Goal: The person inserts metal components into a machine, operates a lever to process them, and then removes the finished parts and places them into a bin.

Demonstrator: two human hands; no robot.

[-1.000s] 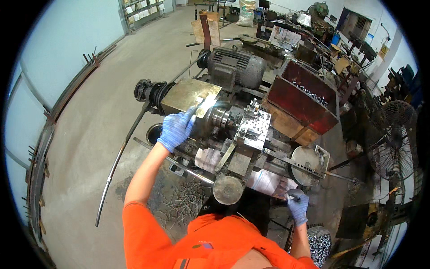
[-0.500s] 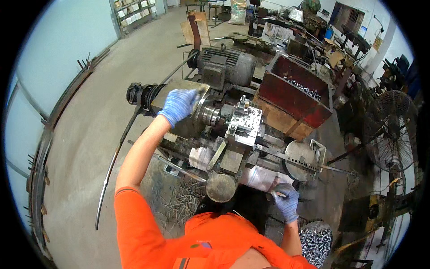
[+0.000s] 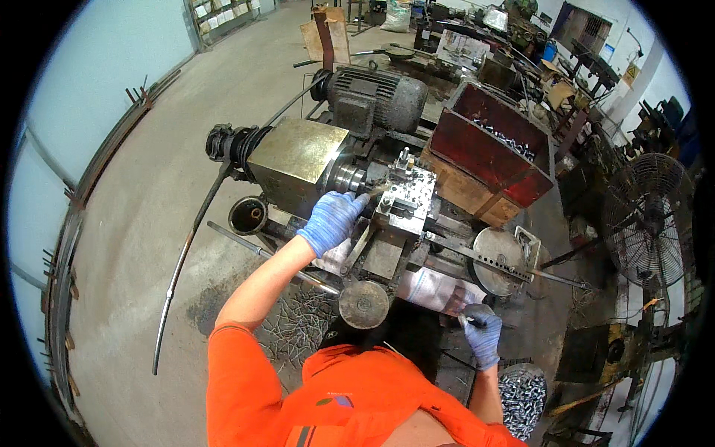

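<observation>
My left hand (image 3: 332, 222), in a blue knitted glove, is beside the lathe's chuck (image 3: 347, 179), its fingers pressed together and pointing toward the tool post (image 3: 406, 205). A small brownish thing shows just past its fingertips; whether the hand holds it is unclear. The gloved right hand (image 3: 482, 337) is held low on the right, in front of the white sheet (image 3: 441, 290). Its fingers are curled closed around something too small and dark to name. Behind the chuck sits the box-shaped metal headstock (image 3: 298, 149).
A red bin (image 3: 488, 153) with small metal parts stands behind the tool post. A round container of shiny metal pieces (image 3: 523, 398) is at lower right, near a large fan (image 3: 646, 208). A long bar (image 3: 179, 264) slants down at left. The motor (image 3: 380, 97) lies behind.
My left hand has come down and right from over the headstock to the front of the chuck. The right hand stays in nearly the same place, still closed.
</observation>
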